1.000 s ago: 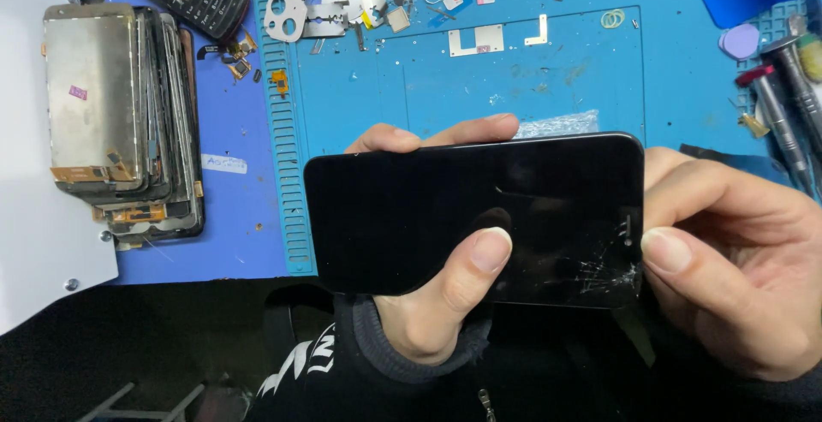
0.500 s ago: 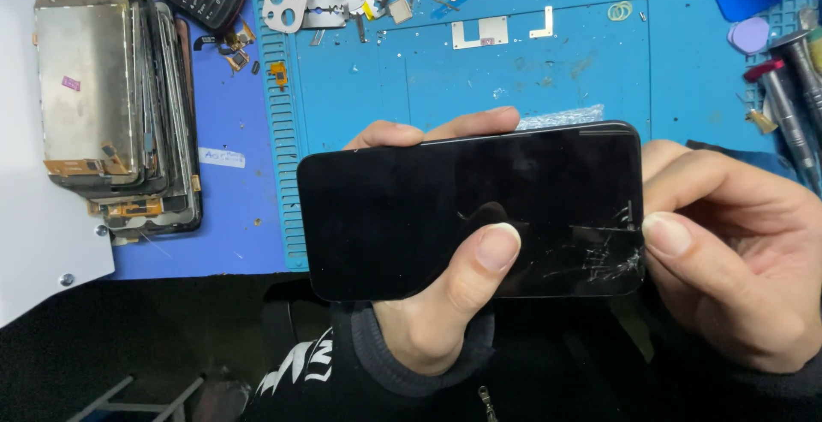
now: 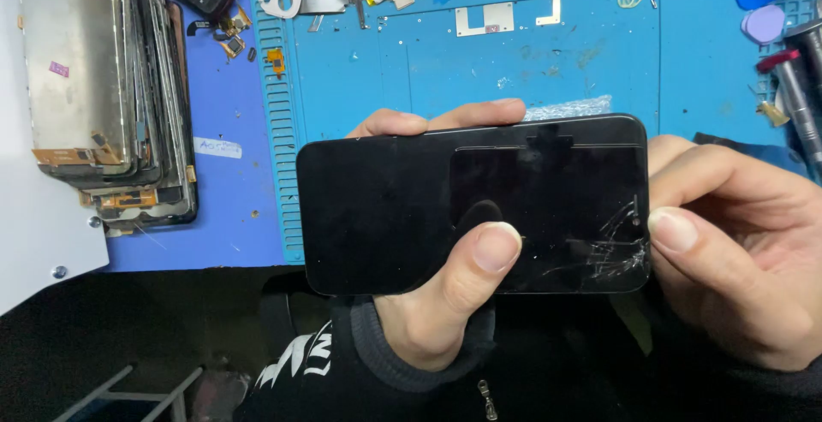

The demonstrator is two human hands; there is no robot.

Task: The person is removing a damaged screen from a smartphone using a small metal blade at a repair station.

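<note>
Inspection step, I judge: left hand (image 3: pixel 428 311) clamps the black glass-fronted smartphone (image 3: pixel 471 204) — thumb on screen; right hand (image 3: pixel 736 259) pinches its cracked end. Next calls for steady support beside that pinch.

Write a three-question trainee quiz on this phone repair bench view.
1. True or false: the black phone is held by the left hand and the right hand.
2. Which corner of its screen is cracked? A) lower right B) upper left
3. What lies stacked at the left of the blue mat?

Key: 1 true; 2 A; 3 a stack of old screen panels.
</note>
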